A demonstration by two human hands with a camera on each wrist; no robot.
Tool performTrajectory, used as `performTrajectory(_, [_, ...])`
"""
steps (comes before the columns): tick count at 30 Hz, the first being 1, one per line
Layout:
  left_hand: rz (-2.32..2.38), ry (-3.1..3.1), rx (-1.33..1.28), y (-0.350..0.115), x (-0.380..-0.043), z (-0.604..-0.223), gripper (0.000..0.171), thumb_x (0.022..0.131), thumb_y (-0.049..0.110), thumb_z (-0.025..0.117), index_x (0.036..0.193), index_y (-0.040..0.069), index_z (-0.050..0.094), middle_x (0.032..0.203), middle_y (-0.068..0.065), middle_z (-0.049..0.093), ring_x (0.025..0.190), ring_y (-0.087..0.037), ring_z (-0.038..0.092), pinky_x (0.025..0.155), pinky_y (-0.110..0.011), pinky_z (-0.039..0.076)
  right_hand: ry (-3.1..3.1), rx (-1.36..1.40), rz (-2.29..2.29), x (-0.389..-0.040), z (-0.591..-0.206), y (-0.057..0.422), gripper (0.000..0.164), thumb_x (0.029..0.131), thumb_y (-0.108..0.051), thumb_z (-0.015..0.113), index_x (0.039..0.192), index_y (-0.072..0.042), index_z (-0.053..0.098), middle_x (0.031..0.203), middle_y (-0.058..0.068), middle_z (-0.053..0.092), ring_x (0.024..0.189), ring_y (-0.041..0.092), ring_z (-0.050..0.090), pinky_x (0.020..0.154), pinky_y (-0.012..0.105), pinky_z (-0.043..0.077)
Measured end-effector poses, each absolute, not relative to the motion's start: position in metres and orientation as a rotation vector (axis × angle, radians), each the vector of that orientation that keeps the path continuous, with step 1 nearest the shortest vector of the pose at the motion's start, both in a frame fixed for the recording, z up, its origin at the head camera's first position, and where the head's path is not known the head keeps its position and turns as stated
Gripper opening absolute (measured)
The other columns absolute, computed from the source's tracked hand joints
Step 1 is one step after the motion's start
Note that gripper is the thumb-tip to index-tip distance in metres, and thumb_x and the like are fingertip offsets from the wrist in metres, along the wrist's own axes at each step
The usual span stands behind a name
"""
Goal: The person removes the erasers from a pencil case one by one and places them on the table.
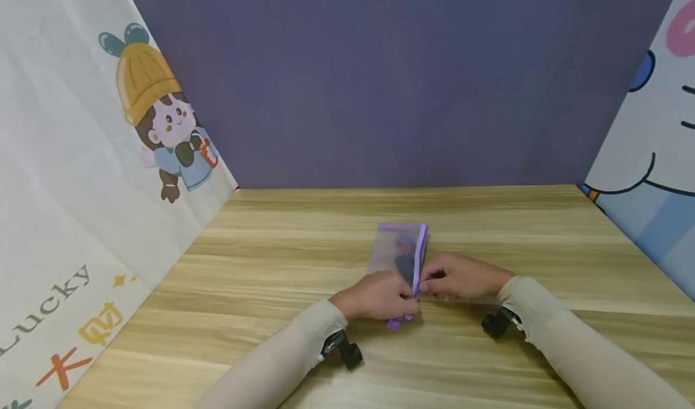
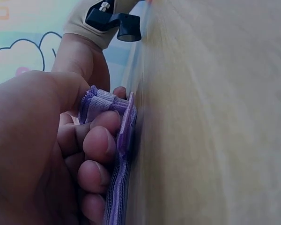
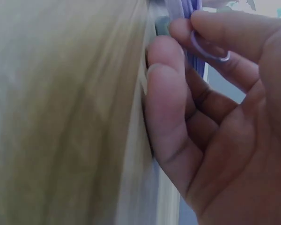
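A see-through mesh zipper pouch (image 1: pixel 385 249) with purple edging lies on the table in the head view. Dark items (image 1: pixel 405 265) show through its mesh, their kind blurred. My left hand (image 1: pixel 380 296) grips the pouch's near end, thumb over the purple zipper end (image 2: pixel 102 102) in the left wrist view. On the pouch's right side, my right hand (image 1: pixel 461 275) pinches the zipper between thumb and forefinger. A thin purple ring-shaped zipper pull (image 3: pixel 219 58) shows at those fingers in the right wrist view. Purple fabric (image 1: pixel 395 323) sticks out below my left hand.
The wood-grain table (image 1: pixel 271 246) runs back to a dark purple panel (image 1: pixel 407 83). A white cloth with cartoon prints (image 1: pixel 65 125) hangs at left, and another printed cloth (image 1: pixel 646 155) at right. Small black cameras (image 1: pixel 342 350) are strapped on both wrists.
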State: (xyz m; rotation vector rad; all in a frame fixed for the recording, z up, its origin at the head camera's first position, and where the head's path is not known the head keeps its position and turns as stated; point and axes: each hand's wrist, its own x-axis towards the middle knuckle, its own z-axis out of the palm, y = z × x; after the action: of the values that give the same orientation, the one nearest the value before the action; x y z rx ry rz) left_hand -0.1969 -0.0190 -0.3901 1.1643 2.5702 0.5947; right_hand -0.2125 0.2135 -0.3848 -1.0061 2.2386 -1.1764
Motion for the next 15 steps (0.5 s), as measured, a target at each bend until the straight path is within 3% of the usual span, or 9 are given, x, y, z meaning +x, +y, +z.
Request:
performTrajectory(7, [0.570, 2.569, 1.205, -0.0192, -0.1990, -0.3904, 0.036, 0.092, 0.027, 0.059, 0.056, 0.026, 0.061, 0.046, 0.019, 0.051, 0.040, 0.002, 0.044, 0.038, -0.019, 0.034, 2.249, -1.052, -1.174, -0.2152, -0.3871, 0.2168, 0.018, 0.102, -0.023, 0.059, 0.098, -0.013, 0.074, 0.069, 0.011, 0.059, 0.053, 0.005, 0.048, 0.047, 0.021, 0.044])
performTrajectory(15, [0.575, 2.557, 1.212, -0.0197, -0.1998, -0.3893, 0.036, 0.092, 0.026, 0.058, 0.057, 0.025, 0.060, 0.048, 0.018, 0.051, 0.041, 0.001, 0.041, 0.039, -0.019, 0.033, 2.297, -1.040, -1.178, -0.2158, -0.3884, 0.2160, 0.017, 0.101, -0.022, 0.061, 0.096, -0.012, 0.073, 0.071, 0.005, 0.062, 0.056, 0.006, 0.051, 0.047, 0.022, 0.046])
